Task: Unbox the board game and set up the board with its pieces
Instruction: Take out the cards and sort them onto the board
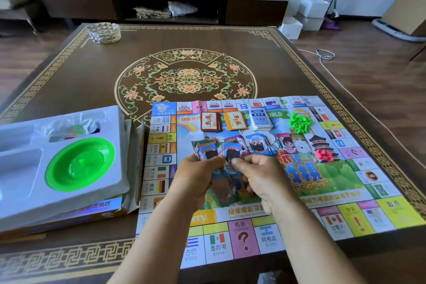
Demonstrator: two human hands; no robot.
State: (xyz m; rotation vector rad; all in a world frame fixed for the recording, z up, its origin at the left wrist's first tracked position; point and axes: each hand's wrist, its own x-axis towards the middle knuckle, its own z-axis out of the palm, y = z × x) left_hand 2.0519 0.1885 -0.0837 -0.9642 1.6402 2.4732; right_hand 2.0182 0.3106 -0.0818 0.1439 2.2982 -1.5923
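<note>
The paper game board (334, 193) lies unfolded on the table's right half. My left hand (196, 175) grips a stack of play money notes (206, 148), and my right hand (260, 175) pinches a single note (232, 153) beside that stack. Behind them on the board lie three card decks: brown (211, 121), orange (235, 120) and blue-white (261, 120). Sorted money piles (258, 144) sit in a row mid-board. A heap of green houses (299, 122) and a smaller heap of red pieces (324, 155) rest on the board's right side.
On the left, a white plastic tray (20, 168) holding a green bowl (80, 165) and a clear bag of small pieces (76, 125) sits on the game box (69, 214). A glass ashtray (104, 33) stands at the table's far left corner. A white cable (327, 54) lies on the floor.
</note>
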